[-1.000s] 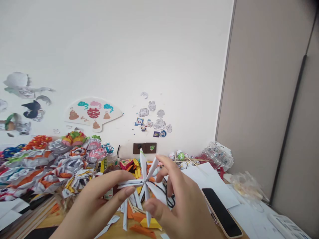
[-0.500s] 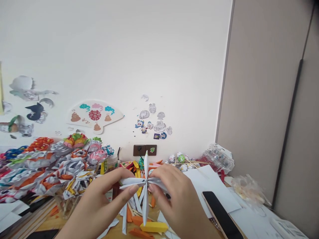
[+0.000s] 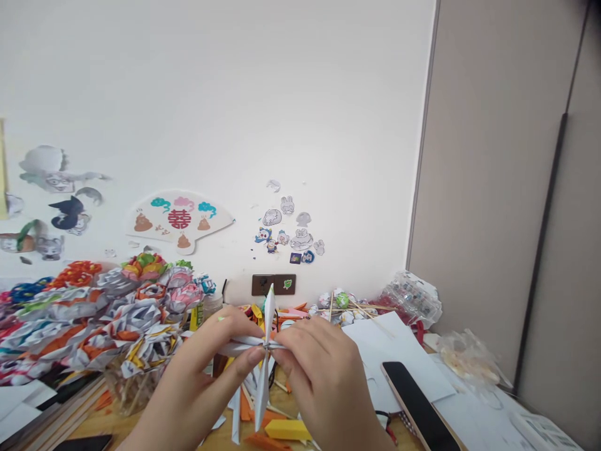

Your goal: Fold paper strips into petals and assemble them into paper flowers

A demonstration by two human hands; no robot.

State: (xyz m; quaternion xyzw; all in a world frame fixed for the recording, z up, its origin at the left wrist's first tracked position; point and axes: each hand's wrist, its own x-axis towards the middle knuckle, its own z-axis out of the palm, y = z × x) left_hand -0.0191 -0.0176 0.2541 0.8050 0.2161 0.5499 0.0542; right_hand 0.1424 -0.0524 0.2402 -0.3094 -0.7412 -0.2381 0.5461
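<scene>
Both my hands hold a white folded-paper star piece (image 3: 266, 351) with long pointed arms, low in the middle of the view above the desk. My left hand (image 3: 206, 382) pinches its left arms between thumb and fingers. My right hand (image 3: 323, 376) pinches it close to the centre from the right, fingers closed. One arm points straight up, another hangs down past my fingers.
A heap of coloured paper flowers (image 3: 94, 313) fills the left of the desk. Orange and yellow folded strips (image 3: 286, 429) lie below my hands. A dark phone (image 3: 416, 404) rests on white sheets (image 3: 399, 351) at right. Plastic bags (image 3: 413, 294) and wooden sticks sit near the wall.
My hands have drawn closer together at the star's centre. The paper arms have been gathered, so the piece looks narrower and more upright than a second ago.
</scene>
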